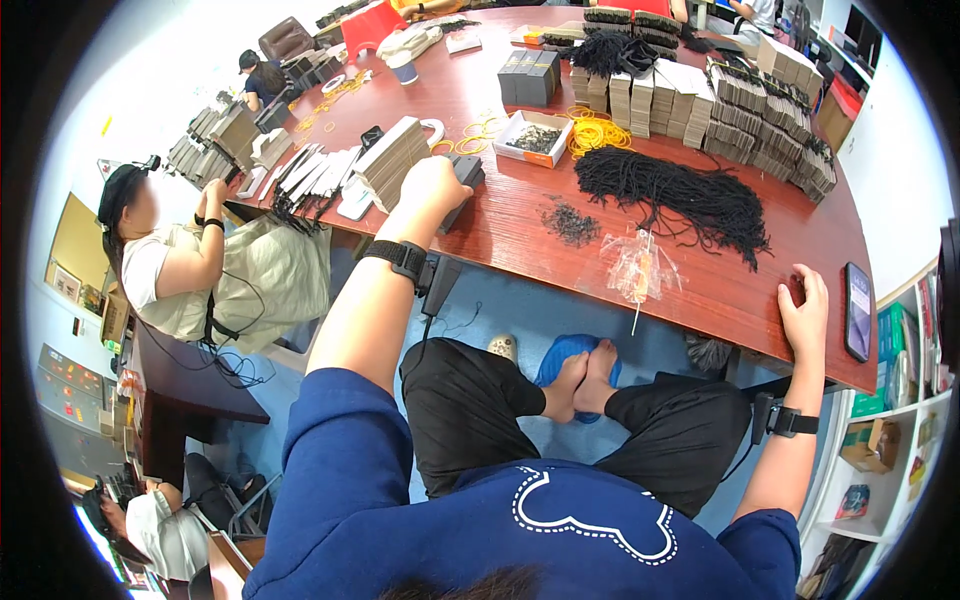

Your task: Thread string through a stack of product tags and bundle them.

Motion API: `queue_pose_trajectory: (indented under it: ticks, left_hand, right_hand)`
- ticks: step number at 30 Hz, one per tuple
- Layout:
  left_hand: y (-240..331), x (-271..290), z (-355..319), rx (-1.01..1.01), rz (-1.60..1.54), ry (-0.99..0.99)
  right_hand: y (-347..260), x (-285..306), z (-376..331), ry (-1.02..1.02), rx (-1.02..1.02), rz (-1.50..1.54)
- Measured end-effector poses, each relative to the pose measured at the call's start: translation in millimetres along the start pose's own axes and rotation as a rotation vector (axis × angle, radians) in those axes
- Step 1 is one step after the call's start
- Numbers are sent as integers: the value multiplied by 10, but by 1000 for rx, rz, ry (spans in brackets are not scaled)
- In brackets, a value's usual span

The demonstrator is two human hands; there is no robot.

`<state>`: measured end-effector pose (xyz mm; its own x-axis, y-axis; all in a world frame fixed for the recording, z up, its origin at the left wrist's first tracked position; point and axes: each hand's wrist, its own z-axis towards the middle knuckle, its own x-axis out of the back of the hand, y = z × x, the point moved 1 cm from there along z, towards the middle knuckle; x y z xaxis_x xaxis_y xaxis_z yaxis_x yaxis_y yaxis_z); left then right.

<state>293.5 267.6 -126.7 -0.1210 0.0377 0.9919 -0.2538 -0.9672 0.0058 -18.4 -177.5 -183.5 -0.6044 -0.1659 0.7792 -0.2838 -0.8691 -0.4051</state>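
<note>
I see my left arm stretched far out, up toward 11 o'clock, with a dark band on the wrist. My left hand [432, 186] sits on the red-brown table [520, 215]. Its fingers are curled down over a small dark box [462, 180], and I think they grip it, but the hand hides most of the box. Just beside the hand, at 9 o'clock from it, is a leaning stack of brown cards [388, 157].

My right arm is bent at the elbow and points up. My right hand [806, 312] rests on the table edge, fingers loosely bent over the rim. It holds nothing. A black phone [857, 311] lies just beside it at 3 o'clock.

Between my hands lies a little heap of clear plastic bags [640, 268]. Farther up the table, at 12 o'clock, is a big pile of black strings [680, 197]. A white tray [533, 137] and yellow rubber bands [594, 132] sit past that. Many card stacks [765, 125] stand at 1 o'clock.

Another person [170, 265] sits at 9 o'clock, well apart from me.
</note>
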Motion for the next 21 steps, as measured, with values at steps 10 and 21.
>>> queue_pose_trajectory:
  ticks: [10,21]
  left_hand:
    - [-71,137,-66,-36,-220,167]
    - [386,-433,-738,-96,-1348,416]
  right_hand:
    - [-33,18,-10,13,14,17]
    - [-3,-16,-3,8,44,-52]
